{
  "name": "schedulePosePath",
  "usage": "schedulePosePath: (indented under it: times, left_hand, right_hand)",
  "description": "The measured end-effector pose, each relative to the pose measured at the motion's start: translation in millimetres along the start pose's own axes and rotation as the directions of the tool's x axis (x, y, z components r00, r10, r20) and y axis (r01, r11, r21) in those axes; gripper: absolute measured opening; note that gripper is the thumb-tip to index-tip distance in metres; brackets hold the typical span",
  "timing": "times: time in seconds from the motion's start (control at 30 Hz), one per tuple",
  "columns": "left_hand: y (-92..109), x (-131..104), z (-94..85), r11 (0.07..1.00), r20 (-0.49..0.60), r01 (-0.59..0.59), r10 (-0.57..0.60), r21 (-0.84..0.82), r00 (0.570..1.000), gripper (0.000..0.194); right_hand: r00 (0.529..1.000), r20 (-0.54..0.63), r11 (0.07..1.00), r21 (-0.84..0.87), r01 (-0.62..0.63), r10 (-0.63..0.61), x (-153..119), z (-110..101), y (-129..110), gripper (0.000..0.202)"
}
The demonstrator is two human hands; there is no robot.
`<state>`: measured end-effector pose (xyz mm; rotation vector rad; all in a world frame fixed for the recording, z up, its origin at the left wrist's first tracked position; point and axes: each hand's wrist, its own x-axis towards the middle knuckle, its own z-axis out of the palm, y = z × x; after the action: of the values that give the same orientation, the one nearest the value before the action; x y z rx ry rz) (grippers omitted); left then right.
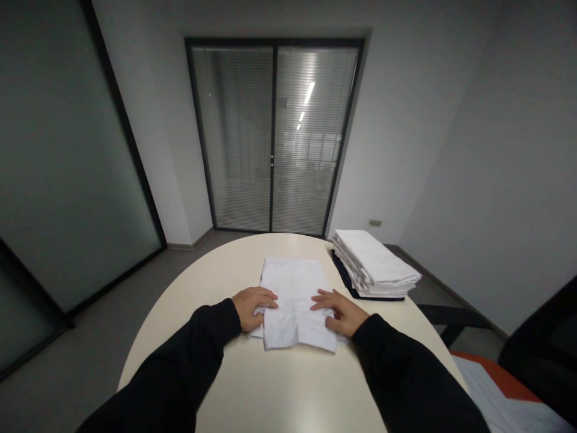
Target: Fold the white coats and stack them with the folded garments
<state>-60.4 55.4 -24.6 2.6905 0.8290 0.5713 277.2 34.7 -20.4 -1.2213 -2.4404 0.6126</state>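
Note:
A white cloth (293, 322), perhaps a garment, lies partly folded on the round table in front of me. Its near flap is creased and its lower edge uneven. My left hand (253, 307) rests on the cloth's left edge, fingers stretched over it and thumb apart, lower down. On the opposite edge lies my right hand (340, 311), with its fingers spread on the fabric and the thumb held away from them. Both hands touch the cloth without a visible grip. Under the near flap, small parts of a lower layer stick out at both sides.
A stack of folded white cloths (374, 261) sits on a dark folded cloth (345, 273) at the table's (180, 319) right rim. Beyond that side are a black chair (541, 331) and an orange item (500, 376) with white sheets. Glass doors (273, 138) stand behind.

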Motion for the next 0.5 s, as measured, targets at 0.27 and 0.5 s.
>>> schedulePosePath:
  times: [0.27, 0.5]
  left_hand:
    - [2, -1, 4.9, 0.999, 0.015, 0.002, -0.003, 0.038, 1.0, 0.048]
    - [-11, 3, 4.5, 0.999, -0.022, -0.017, 0.018, 0.035, 1.0, 0.029]
  right_hand:
    - [0.995, 0.088, 0.99, 0.136, 0.041, -0.054, -5, -3, 14, 0.06]
    - [0.998, -0.014, 0.986, 0.153, 0.063, -0.062, -7, -1, 15, 0.04]
